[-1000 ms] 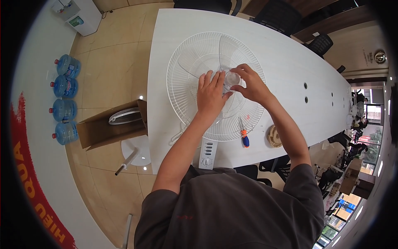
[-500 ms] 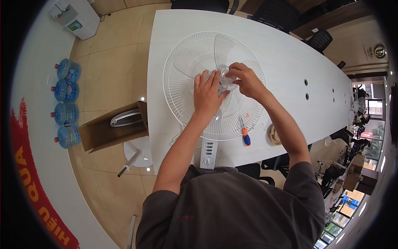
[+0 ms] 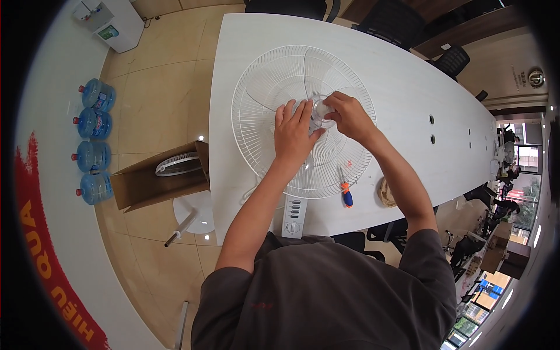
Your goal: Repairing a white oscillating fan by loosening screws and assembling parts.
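Observation:
A fan head with a round white wire guard [image 3: 261, 156] and clear blades lies face up on the white table. At its middle sits a clear round hub piece [image 3: 319, 115]. My left hand [image 3: 293, 133] lies against the left side of the hub piece, fingers stretched out and thumb apart. From the right, my right hand [image 3: 349, 118] pinches the hub piece's edge, its fingertips curled and partly hidden. The fan's white control panel [image 3: 293, 217], with buttons and a dial, is closest to my body. A blue and orange screwdriver [image 3: 346, 193] rests by the guard's lower right edge.
A tan roll [image 3: 385, 192] sits under my right forearm on the table [image 3: 408, 105]. Left of the table, an open cardboard box [image 3: 137, 184] holds a white ring-shaped part, with a white stand base [image 3: 195, 214] beside it. Water bottles [image 3: 93, 125] line the wall.
Both hands stay at the hub; my right fingers have shifted slightly around the clear piece. The whole view has moved a little.

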Available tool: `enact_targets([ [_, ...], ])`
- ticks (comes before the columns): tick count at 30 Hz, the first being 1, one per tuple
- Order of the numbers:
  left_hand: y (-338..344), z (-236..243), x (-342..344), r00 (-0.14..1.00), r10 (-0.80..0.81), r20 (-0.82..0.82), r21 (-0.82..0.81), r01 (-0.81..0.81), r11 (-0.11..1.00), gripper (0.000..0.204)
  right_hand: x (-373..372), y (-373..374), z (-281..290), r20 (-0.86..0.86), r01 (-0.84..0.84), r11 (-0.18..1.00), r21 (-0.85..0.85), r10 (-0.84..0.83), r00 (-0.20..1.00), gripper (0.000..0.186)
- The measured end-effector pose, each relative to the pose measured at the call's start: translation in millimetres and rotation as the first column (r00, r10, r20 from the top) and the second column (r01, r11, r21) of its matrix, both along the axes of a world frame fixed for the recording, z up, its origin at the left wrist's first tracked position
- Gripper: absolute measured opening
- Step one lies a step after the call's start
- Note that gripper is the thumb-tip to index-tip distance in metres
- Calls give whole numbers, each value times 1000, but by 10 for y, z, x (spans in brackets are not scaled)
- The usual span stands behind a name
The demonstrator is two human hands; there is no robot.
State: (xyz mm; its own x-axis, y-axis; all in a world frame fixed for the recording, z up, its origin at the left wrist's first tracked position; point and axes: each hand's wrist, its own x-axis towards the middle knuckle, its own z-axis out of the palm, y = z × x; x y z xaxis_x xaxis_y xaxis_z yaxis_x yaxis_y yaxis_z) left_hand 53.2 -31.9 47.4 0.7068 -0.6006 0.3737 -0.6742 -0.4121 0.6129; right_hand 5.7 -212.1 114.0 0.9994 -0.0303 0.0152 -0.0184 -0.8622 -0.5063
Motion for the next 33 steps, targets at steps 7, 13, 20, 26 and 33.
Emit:
enact_targets([
  [7, -11, -8, -2, 1000, -3, 4, -13, 3, 1000, 75, 73, -140, 95, -31, -272, 952, -140, 270, 962, 32],
  [13, -1, -2, -1, 1000, -16, 6, -12, 16, 1000, 74, 78, 108, 155, -223, 287, 958, 5, -278, 934, 30],
  [20, -3, 0, -5, 1000, -13, 2, -10, 13, 1000, 74, 30, -3, -7, 36, 0, 1000, 6, 0, 999, 30],
  [26, -6, 0, -4, 1000, -19, 1, -1, 19, 1000, 73, 10, 60, 75, 43, 20, 1000, -7, -20, 999, 30],
  [33, -7, -11, -6, 1000, -12, 4, -8, 12, 1000, 74, 26, 138, -14, -57, 211, 977, 19, -210, 976, 28],
])
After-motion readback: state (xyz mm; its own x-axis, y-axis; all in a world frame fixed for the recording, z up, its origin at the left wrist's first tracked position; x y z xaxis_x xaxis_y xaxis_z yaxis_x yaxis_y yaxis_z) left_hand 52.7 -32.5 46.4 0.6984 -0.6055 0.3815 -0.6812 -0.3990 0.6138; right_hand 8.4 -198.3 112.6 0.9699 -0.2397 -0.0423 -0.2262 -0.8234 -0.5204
